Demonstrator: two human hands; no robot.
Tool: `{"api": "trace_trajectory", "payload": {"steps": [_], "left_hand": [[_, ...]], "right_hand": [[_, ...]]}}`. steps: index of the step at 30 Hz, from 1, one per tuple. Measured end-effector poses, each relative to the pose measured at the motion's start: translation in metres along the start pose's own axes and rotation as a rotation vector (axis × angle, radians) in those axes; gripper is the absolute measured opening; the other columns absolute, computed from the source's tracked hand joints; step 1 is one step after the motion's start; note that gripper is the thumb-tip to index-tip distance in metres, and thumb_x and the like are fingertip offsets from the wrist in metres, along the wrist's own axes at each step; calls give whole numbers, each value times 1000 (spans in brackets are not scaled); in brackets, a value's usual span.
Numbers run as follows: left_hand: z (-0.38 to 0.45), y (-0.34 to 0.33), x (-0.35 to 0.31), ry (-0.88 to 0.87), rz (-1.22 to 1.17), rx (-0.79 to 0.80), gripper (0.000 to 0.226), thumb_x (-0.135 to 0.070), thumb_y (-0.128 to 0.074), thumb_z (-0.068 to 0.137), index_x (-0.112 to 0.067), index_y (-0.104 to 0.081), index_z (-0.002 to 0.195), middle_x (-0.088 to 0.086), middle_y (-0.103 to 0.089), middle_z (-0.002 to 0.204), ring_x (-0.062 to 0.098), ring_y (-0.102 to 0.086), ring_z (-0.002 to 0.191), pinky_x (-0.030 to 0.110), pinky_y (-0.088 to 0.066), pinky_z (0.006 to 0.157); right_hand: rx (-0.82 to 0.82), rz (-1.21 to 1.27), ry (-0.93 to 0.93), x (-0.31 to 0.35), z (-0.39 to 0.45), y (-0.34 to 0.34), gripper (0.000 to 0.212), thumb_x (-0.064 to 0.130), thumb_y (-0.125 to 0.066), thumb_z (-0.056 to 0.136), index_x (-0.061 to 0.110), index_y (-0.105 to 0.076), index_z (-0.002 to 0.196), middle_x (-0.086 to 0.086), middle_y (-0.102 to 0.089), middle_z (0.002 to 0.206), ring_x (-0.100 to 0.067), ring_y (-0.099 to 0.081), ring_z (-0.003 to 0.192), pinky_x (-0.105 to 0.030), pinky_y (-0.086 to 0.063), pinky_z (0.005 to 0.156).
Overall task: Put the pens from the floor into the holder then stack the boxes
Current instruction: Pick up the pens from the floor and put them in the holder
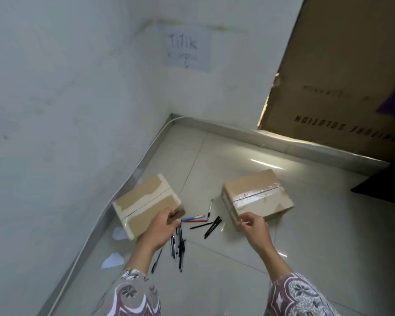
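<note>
Left hand (161, 226) fingers grip the holder (177, 215); pens (201, 221) lie between both hands.

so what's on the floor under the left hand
Black pens lie scattered on the tiled floor below the left hand, which holds a small brown object. The hand and forearm cover some of them.

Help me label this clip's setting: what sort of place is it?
Probably a spare or storage corner indoors: a glossy tiled floor, a scuffed white wall with a handwritten paper sign, and a big cardboard carton leaning there.
</note>
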State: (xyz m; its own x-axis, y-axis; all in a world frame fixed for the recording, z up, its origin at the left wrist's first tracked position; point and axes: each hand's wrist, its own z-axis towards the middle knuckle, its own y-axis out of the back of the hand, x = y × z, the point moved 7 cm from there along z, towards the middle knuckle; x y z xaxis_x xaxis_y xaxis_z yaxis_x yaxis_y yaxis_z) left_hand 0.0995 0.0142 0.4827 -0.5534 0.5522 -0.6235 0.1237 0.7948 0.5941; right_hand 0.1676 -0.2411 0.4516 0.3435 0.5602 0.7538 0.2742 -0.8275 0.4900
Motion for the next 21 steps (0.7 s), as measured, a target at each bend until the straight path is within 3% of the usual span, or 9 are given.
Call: {"api": "trace_trajectory", "payload": {"steps": [3, 6, 15, 21], "left_hand": [[17, -18, 58, 58, 49, -27, 38, -29, -50, 92, -13, -48, 127, 8, -49, 130, 23, -49, 117, 34, -40, 101], [41, -49, 118, 93, 42, -39, 40, -30, -49, 93, -11, -45, 129, 10, -44, 134, 25, -44, 123, 33, -35, 102], [148, -189, 288, 155, 22, -130, 35, -28, -49, 93, -12, -48, 124, 11, -48, 134, 26, -48, 122, 44, -37, 105], [212, -250, 359, 134, -54, -197, 29, -20, -50, 92, -8, -50, 118, 14, -55, 120, 27, -54, 111, 38, -46, 93]], "right_hand": [[53, -38, -5, -31, 14, -58, 27, 5, -65, 81, 3, -66, 108, -13, -67, 104, -22, -60, 90, -25, -43, 79], [142, -62, 5, -68, 31, -125, 27, 8, -63, 84, 5, -64, 110, -9, -62, 103, -19, -57, 88, -23, -41, 78], [254, -129, 67, -197, 119, -300, 30, 17, -60, 88, 10, -58, 117, -4, -53, 109, -19, -54, 97, -27, -44, 83], [218, -212, 24, -271, 172, -375, 30, 21, -60, 88, 6, -57, 113, -15, -59, 116, -23, -56, 100, -35, -46, 88]]}}
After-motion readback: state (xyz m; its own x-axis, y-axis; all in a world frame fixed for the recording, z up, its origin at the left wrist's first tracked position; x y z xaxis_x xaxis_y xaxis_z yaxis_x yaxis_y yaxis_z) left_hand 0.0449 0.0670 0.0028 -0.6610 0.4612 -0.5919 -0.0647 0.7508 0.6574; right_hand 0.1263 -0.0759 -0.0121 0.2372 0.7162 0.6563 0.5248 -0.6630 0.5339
